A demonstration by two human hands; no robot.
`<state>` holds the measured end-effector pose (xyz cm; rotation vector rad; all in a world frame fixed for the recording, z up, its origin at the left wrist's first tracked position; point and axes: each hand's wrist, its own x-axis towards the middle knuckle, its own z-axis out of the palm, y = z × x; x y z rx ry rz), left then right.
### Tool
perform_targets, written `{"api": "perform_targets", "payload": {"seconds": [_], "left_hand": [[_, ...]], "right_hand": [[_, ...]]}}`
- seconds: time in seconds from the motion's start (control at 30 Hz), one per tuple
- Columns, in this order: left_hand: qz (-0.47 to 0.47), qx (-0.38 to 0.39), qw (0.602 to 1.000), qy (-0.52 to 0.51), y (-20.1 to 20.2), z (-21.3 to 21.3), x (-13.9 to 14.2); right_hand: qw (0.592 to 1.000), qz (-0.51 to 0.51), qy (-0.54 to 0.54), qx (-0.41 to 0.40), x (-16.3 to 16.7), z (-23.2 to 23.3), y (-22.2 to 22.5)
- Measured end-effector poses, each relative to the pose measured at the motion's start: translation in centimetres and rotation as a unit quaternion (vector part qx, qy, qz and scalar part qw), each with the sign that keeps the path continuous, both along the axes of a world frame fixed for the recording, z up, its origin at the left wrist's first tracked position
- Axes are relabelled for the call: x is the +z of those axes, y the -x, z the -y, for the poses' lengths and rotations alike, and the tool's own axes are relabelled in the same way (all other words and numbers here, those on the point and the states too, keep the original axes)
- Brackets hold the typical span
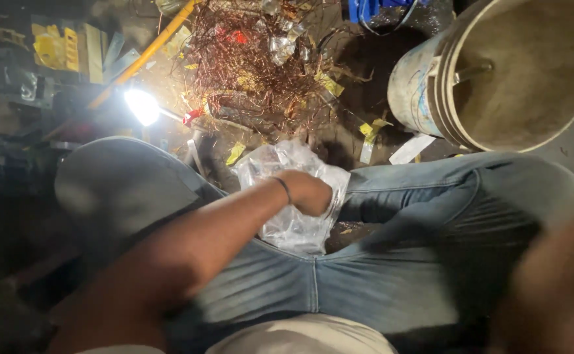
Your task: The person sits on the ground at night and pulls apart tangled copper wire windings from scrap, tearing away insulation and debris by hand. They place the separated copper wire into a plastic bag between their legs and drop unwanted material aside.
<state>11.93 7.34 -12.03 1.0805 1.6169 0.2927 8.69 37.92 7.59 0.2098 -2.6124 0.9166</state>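
- Head view is looking down on one person sitting in blue jeans (378, 288), knees spreading wide over a dark, littered floor.
- One large bucket (424, 85) is lying tilted at the upper right, its open mouth facing the camera, well apart from the hands.
- One tangled heap of copper wire (247, 59) is sitting on the floor ahead, with one bright lamp (141, 105) glaring just beside it.
- One crinkled clear plastic bag (293, 229) is resting between the thighs, against the right leg.
- Left hand (310, 191) is reaching into that bag, fingers curling on the plastic, apparently gripping it; gathering the film firmly and lifting slowly looks wise, as it seems slippery.
- Right hand (562, 282) is blurring at the edge; its grip is impossible to judge.
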Motion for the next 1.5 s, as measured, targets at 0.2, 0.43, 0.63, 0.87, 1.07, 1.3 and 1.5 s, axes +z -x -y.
{"api": "perform_targets", "payload": {"seconds": [0.2,0.43,0.63,0.87,1.07,1.3,1.5], "left_hand": [[-0.178,0.219,0.958,0.044,7.5,3.5,-2.9],[-0.191,0.261,0.935,0.144,8.9,4.6,-5.2],[-0.260,0.420,0.864,0.100,12.9,3.7,-5.6],[-0.532,0.363,0.765,-0.017,14.0,2.4,-7.3],[-0.405,0.295,0.858,0.113,13.6,2.2,-7.4],[-0.534,0.388,0.751,0.009,14.4,1.5,-7.4],[-0.350,0.494,0.794,0.050,13.0,2.4,-3.7]], "right_hand": [[0.991,0.004,-0.053,0.121,2.0,7.2,3.3],[0.992,0.017,-0.041,0.119,1.5,7.7,4.8],[0.992,0.046,-0.023,0.114,0.6,7.2,4.6],[0.991,0.075,0.009,0.108,-0.2,6.3,5.4],[0.992,0.052,-0.015,0.116,-1.2,5.6,5.4],[0.994,0.037,-0.040,0.095,-0.4,6.2,5.9],[0.996,0.070,-0.014,0.062,-0.2,6.5,5.1]]}}
